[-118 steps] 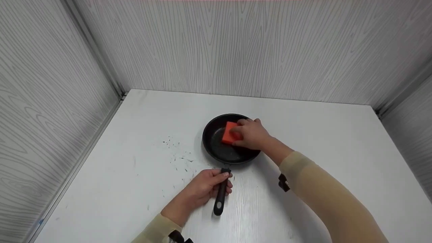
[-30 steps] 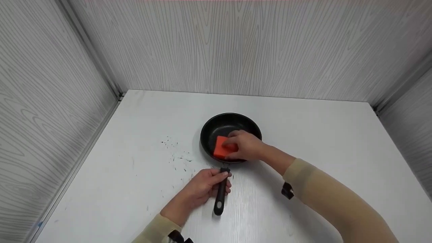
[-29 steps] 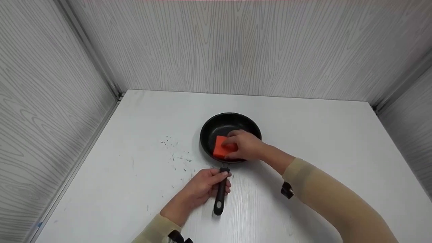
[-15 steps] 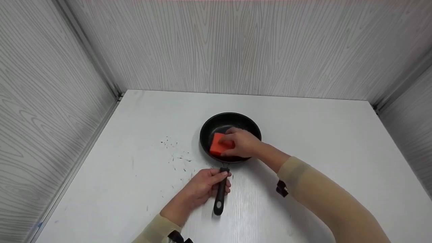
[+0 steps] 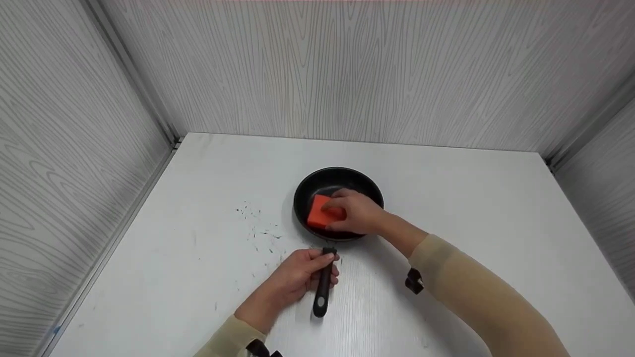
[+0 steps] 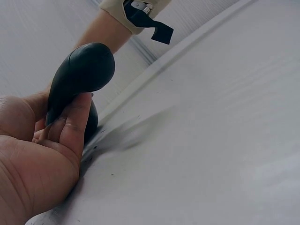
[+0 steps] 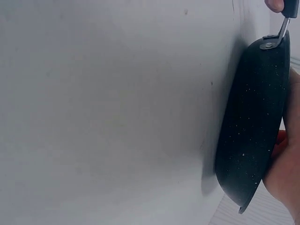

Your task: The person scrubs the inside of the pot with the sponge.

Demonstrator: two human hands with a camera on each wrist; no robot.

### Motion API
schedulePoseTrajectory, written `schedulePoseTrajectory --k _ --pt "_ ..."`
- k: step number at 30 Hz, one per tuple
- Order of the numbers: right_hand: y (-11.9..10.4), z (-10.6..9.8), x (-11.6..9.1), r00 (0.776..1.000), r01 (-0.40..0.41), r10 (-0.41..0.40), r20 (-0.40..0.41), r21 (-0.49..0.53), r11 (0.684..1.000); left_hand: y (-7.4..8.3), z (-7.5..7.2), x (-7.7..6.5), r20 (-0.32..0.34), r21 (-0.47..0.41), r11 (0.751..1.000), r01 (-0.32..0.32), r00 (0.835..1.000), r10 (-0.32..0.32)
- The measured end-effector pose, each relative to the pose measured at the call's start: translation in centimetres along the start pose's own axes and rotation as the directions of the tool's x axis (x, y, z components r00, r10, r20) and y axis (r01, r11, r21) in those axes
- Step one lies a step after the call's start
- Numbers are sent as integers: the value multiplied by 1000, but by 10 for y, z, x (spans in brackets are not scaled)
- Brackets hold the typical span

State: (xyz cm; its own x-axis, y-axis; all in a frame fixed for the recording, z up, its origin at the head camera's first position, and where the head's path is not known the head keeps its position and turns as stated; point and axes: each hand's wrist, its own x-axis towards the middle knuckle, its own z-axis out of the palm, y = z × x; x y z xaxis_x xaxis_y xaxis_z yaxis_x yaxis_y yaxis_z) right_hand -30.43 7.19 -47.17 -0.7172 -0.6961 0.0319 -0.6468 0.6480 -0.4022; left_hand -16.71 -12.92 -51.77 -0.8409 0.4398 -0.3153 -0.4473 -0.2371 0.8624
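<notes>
A black frying pan point(image 5: 359, 181) stands on the white table with its handle point(image 5: 322, 292) toward me. My left hand point(image 5: 297, 275) grips that handle near the pan, thumb on top and fingers beneath. Inside the pan, my right hand point(image 5: 359, 213) holds an orange-red sponge point(image 5: 318, 212) against the near left part of the bottom. In the left wrist view, the handle's rounded end point(image 6: 89, 65) juts out past the left hand point(image 6: 42, 159). The pan's speckled outer side point(image 7: 253, 112) shows in the right wrist view and hides most of the sponge.
Dark crumbs and flecks point(image 5: 270, 235) lie scattered on the table point(image 5: 446, 208) left of the pan. Wood-grain panels enclose the table at the back point(image 5: 317, 69), left point(image 5: 64, 148) and right point(image 5: 605, 188).
Since the earliest frame, my right hand has moved the sponge from the pan's middle toward its near left side. In the last half second it barely shifts. My left hand keeps its grip on the handle.
</notes>
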Motion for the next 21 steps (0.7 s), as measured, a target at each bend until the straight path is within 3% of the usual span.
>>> schedulePoseTrajectory --k 9,21 --pt "5 -24 -12 998 -26 28 -53 42 999 0 0 0 -15 0 1000 0 1000 0" --pt "22 -71 -48 990 -71 81 -113 87 994 0 1 1 -18 2 1000 -8 1000 8"
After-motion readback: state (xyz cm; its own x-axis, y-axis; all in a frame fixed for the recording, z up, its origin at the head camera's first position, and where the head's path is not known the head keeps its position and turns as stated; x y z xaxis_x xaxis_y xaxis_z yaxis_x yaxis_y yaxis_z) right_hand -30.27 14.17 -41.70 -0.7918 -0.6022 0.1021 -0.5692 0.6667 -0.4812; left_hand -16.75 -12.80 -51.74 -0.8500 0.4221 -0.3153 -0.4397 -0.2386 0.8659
